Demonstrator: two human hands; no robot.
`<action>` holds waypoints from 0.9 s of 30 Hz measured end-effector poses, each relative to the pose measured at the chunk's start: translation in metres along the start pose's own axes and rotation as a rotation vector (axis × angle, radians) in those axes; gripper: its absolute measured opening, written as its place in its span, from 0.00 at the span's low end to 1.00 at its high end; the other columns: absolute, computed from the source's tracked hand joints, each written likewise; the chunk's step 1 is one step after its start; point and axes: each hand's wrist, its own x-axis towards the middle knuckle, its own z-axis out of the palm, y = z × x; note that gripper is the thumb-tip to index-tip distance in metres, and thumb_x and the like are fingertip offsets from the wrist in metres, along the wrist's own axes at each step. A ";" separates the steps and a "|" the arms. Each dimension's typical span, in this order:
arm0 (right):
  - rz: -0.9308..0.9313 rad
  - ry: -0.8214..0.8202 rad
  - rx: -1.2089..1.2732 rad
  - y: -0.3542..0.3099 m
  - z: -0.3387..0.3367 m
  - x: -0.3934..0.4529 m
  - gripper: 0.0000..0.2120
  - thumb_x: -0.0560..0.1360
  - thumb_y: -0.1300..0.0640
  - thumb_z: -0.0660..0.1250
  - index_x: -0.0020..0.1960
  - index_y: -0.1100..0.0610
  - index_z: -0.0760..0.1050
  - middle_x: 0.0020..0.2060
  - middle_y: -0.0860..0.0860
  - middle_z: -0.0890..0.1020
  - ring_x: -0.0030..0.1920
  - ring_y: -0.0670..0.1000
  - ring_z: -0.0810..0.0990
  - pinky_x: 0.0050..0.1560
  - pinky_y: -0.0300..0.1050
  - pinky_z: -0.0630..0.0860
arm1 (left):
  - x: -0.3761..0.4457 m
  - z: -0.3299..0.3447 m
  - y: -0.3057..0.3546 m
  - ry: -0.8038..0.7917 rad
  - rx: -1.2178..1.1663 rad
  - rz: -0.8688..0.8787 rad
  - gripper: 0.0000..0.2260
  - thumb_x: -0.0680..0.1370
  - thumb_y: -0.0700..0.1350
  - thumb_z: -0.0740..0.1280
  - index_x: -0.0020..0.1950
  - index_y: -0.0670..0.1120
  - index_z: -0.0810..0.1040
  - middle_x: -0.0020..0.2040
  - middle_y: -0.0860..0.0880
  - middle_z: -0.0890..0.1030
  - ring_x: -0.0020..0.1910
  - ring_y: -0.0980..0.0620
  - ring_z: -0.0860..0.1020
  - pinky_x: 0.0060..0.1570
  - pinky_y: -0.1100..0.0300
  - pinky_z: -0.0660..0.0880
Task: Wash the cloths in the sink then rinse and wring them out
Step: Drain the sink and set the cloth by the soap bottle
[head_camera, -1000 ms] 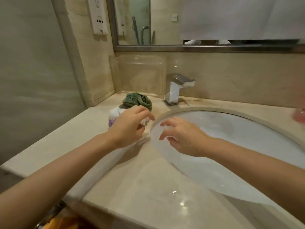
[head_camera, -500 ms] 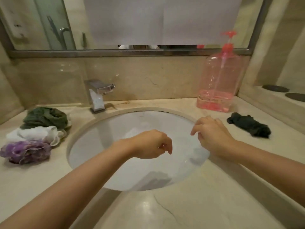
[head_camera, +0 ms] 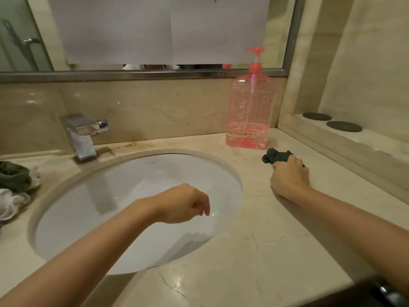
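Observation:
A round white sink (head_camera: 73,207) is set into the beige marble counter. My right hand (head_camera: 290,176) lies on the counter to the right of the sink and grips a small dark grey cloth (head_camera: 275,156), whose bunched end sticks out past my fingers. My left hand (head_camera: 183,203) hangs over the middle of the sink with its fingers loosely curled, holding nothing. A green cloth (head_camera: 14,177) and a white cloth (head_camera: 10,202) lie in a pile at the counter's left edge.
A chrome tap (head_camera: 83,136) stands behind the sink on the left. A pink pump bottle (head_camera: 250,114) stands at the back right, close behind the dark cloth. A raised ledge with two dark round discs (head_camera: 332,121) borders the counter on the right.
My right hand has moved right from the sink's rim and taken hold of the dark cloth. My left hand stays over the sink. The view has shifted slightly rightwards.

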 end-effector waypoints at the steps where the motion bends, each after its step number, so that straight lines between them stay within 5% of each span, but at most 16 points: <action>1: -0.011 0.038 0.059 -0.001 0.001 0.000 0.16 0.78 0.62 0.59 0.64 0.56 0.74 0.61 0.58 0.68 0.61 0.59 0.68 0.59 0.50 0.68 | -0.003 0.000 -0.004 0.004 -0.009 -0.012 0.13 0.78 0.38 0.60 0.53 0.52 0.81 0.45 0.58 0.79 0.44 0.61 0.76 0.48 0.65 0.74; 7: -0.303 0.056 0.484 -0.049 -0.001 -0.020 0.22 0.76 0.69 0.62 0.67 0.55 0.75 0.56 0.56 0.75 0.53 0.57 0.75 0.48 0.45 0.72 | -0.020 -0.005 -0.033 0.105 -0.241 -0.179 0.11 0.81 0.45 0.60 0.64 0.53 0.71 0.55 0.54 0.78 0.52 0.55 0.78 0.50 0.65 0.74; 12: -0.586 -0.176 0.835 -0.127 -0.012 -0.059 0.24 0.77 0.70 0.57 0.64 0.48 0.75 0.56 0.47 0.77 0.54 0.52 0.79 0.48 0.30 0.75 | -0.035 -0.012 -0.051 0.249 -1.007 -0.376 0.25 0.80 0.56 0.60 0.74 0.49 0.60 0.67 0.43 0.73 0.59 0.47 0.77 0.52 0.57 0.79; 15: -0.664 -0.377 1.042 -0.180 -0.010 -0.078 0.24 0.78 0.71 0.55 0.64 0.48 0.73 0.60 0.52 0.77 0.62 0.52 0.76 0.58 0.39 0.77 | -0.041 -0.021 -0.068 0.417 -1.544 -0.444 0.21 0.80 0.58 0.60 0.65 0.45 0.71 0.61 0.39 0.77 0.58 0.42 0.78 0.53 0.49 0.78; 19: -0.785 -0.443 0.897 -0.239 -0.009 -0.094 0.25 0.81 0.64 0.57 0.76 0.51 0.58 0.66 0.52 0.73 0.61 0.48 0.73 0.52 0.28 0.72 | -0.052 -0.027 -0.104 0.916 -1.761 -0.497 0.11 0.83 0.44 0.59 0.64 0.42 0.72 0.60 0.40 0.78 0.49 0.45 0.79 0.43 0.51 0.77; 22: -0.876 -0.206 0.475 -0.277 -0.007 -0.085 0.25 0.81 0.58 0.56 0.77 0.56 0.56 0.75 0.53 0.60 0.73 0.52 0.61 0.71 0.45 0.62 | -0.062 -0.029 -0.135 1.230 -1.741 -0.565 0.14 0.82 0.38 0.60 0.67 0.43 0.70 0.64 0.40 0.76 0.56 0.42 0.77 0.52 0.48 0.75; 27: -1.077 0.166 -0.224 -0.335 -0.012 -0.048 0.32 0.80 0.56 0.54 0.79 0.62 0.44 0.78 0.57 0.43 0.78 0.54 0.39 0.77 0.51 0.41 | -0.068 -0.029 -0.161 1.382 -1.871 -0.633 0.20 0.80 0.38 0.63 0.72 0.44 0.67 0.65 0.40 0.75 0.60 0.40 0.75 0.59 0.45 0.73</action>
